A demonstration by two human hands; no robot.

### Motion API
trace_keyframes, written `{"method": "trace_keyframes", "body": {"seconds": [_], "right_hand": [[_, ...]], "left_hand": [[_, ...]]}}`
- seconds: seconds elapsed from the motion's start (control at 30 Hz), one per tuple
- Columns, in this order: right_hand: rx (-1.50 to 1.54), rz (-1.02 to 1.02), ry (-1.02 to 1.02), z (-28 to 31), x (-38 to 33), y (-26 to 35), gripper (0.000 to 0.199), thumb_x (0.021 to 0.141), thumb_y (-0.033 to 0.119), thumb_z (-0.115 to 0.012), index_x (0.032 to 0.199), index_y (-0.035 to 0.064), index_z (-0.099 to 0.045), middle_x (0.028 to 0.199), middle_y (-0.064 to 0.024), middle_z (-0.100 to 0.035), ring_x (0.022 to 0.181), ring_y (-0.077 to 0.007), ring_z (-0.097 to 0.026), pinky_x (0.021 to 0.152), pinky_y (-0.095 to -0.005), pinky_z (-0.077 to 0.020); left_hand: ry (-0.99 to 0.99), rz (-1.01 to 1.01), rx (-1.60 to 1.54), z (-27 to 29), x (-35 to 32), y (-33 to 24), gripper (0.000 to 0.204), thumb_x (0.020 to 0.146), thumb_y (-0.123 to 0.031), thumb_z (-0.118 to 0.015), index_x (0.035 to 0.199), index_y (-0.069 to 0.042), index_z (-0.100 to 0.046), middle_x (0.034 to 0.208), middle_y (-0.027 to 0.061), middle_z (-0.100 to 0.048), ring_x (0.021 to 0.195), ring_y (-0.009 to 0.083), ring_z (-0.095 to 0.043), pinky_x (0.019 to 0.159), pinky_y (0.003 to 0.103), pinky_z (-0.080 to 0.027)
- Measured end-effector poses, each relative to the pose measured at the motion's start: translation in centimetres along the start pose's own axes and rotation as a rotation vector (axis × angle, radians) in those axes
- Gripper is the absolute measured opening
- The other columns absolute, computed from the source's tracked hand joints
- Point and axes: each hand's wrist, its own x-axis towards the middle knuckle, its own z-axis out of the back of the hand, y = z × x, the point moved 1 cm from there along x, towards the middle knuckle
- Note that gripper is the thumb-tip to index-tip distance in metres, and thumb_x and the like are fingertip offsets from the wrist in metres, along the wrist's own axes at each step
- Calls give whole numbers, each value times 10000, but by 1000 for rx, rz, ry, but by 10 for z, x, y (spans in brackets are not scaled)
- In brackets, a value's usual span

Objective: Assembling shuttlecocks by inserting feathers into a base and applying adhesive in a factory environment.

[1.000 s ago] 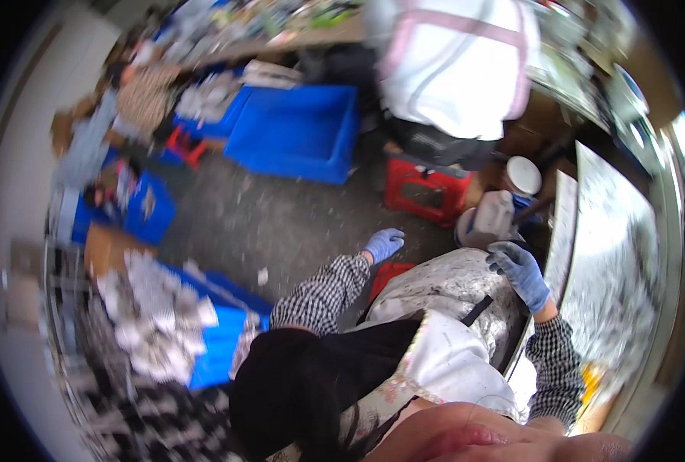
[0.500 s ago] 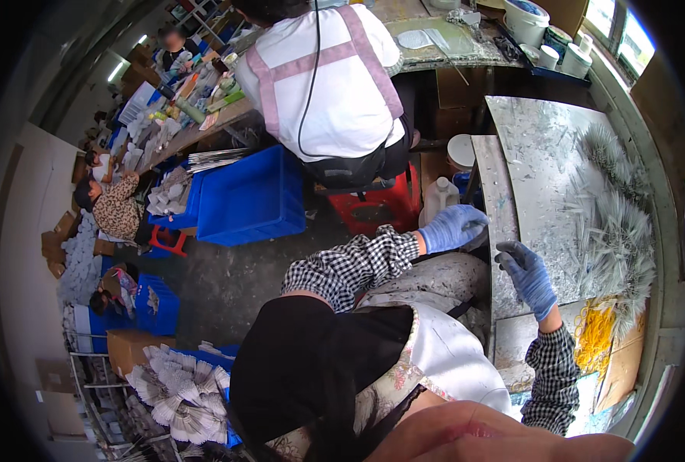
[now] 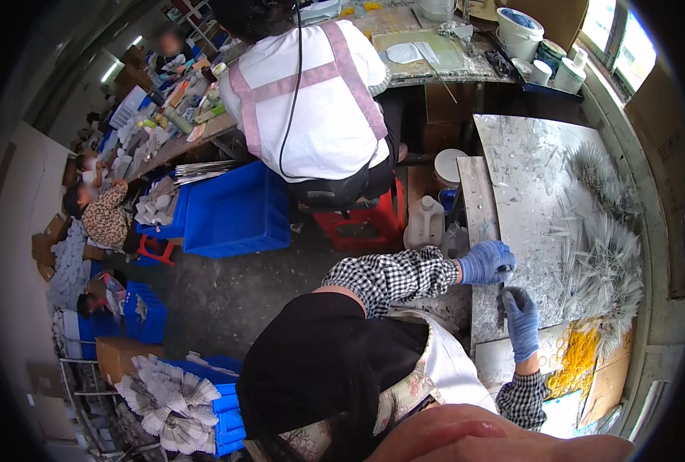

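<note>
Both hands wear blue-grey gloves with checked sleeves behind them. My left hand (image 3: 487, 263) is over the near edge of the stained grey worktable (image 3: 529, 165), its fingers curled closed; what they hold, if anything, is too small to make out. Just nearer to me, my right hand (image 3: 521, 323) is raised with its dark-tipped fingers pressed together, and I cannot make out anything in them. The two hands are close but apart. Bundles of thin, clear, spiky strips (image 3: 608, 266) lie along the table's right side. Below them is a heap of yellow rubber bands (image 3: 575, 356).
A person in a white top (image 3: 312, 100) sits ahead on a red stool (image 3: 358, 227). Blue crates (image 3: 235, 212) stand to the left. A white jug (image 3: 425, 223) is on the floor by the table. Fanned whitish pieces (image 3: 169, 400) fill a crate at lower left.
My left hand has moved right, from beside the table to over its edge. My right hand has turned more upright, and its fingers have come together. The view has shifted slightly.
</note>
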Motion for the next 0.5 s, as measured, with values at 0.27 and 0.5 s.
{"method": "trace_keyframes", "body": {"seconds": [0.27, 0.5], "right_hand": [[130, -126, -111, -29, -39, -1, 205, 974, 223, -565, 1076, 62, -641, 886, -35, -696, 712, -91, -620, 631, -225, -464], [122, 98, -518, -45, -38, -61, 196, 987, 174, -541, 1075, 30, -640, 886, -38, -649, 752, -83, -577, 685, -239, -479]], "left_hand": [[-47, -19, 24, 2, -4, 1, 155, 791, -243, -668, 845, -108, -613, 755, 86, -558, 760, 300, -578, 680, 428, -474], [-32, -82, 62, 1, -1, -3, 165, 794, -255, -653, 850, -109, -601, 789, 79, -549, 784, 285, -563, 691, 423, -455]]}}
